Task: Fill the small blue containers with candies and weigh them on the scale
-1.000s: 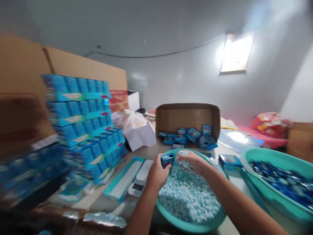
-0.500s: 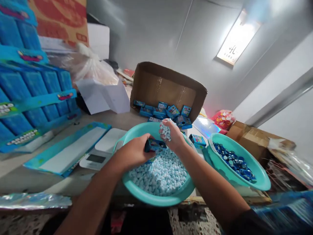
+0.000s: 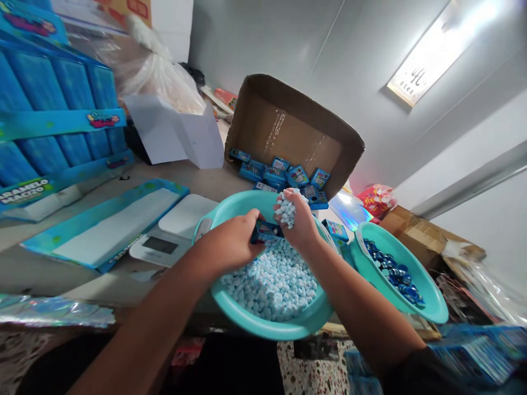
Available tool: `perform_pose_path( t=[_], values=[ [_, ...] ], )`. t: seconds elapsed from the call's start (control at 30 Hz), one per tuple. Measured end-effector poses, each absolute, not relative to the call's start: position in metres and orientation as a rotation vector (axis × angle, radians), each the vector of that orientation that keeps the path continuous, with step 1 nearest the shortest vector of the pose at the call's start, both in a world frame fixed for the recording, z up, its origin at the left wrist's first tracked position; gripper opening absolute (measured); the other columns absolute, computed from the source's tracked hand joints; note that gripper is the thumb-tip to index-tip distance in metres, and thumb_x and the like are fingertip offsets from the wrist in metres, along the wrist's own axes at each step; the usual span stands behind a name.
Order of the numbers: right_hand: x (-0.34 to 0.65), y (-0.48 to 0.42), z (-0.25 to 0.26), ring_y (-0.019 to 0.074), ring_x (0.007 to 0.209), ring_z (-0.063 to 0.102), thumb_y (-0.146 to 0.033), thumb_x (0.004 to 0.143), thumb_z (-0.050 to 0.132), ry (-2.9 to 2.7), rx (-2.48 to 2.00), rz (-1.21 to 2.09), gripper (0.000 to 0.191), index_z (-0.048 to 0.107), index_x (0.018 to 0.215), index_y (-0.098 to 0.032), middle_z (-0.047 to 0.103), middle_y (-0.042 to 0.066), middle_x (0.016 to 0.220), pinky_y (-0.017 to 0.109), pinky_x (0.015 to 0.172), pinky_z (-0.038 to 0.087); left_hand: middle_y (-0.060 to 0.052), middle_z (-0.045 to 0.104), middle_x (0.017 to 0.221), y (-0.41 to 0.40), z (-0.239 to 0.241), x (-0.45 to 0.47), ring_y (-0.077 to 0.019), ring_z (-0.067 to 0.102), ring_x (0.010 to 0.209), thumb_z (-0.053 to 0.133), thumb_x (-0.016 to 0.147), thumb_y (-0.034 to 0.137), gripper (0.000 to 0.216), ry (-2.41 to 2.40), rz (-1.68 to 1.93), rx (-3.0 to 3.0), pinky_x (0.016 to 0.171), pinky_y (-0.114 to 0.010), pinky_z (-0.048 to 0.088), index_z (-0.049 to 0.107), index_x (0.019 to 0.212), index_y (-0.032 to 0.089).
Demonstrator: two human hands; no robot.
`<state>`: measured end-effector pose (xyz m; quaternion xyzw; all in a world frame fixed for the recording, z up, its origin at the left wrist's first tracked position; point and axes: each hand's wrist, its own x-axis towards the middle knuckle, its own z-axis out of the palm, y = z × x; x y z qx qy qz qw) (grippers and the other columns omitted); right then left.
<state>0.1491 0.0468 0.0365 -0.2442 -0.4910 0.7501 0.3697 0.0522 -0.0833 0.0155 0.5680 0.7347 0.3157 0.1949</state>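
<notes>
A turquoise basin [image 3: 242,315] full of pale blue and white candies [image 3: 272,291] stands before me. Over its left half my left hand [image 3: 236,238] grips a small blue box [image 3: 269,230], its dark opening facing my other hand. My right hand [image 3: 302,222] is cupped round a heap of candies [image 3: 287,210], fingers curled, just right of the box and above the basin. Whether hand and box touch I cannot tell.
Behind the basin a cardboard carton [image 3: 304,123] lies on its side with several small blue boxes [image 3: 274,176]. A second basin [image 3: 432,296] with blue wrapped pieces is on the right. A white scale [image 3: 154,249], a display tray [image 3: 107,230] and stacked blue packs [image 3: 53,131] are leftward.
The camera view has shifted and tilted slightly. My right hand still holds its candies beside the box in my left hand, both about where they were over the basin.
</notes>
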Motion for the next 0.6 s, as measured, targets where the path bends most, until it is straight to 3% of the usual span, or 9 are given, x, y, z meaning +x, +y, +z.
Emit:
perform_pose_path(
  t=[0.6],
  values=[
    [0.1525, 0.0484, 0.0332, 0.0097, 0.058, 0.056, -0.025, 0.065, 0.071, -1.228, -0.575, 1.944, 0.028, 0.049, 0.081, -0.022, 0.060, -0.006, 0.070, 0.018, 0.049, 0.045, -0.009, 0.069, 0.109, -0.0854, 0.0152, 0.0549, -0.0286, 0.066, 0.099, 0.059, 0.082, 0.031, 0.044, 2.127, 0.832, 1.641, 0.076, -0.032, 0.043, 0.048, 0.123, 0.021]
  ],
)
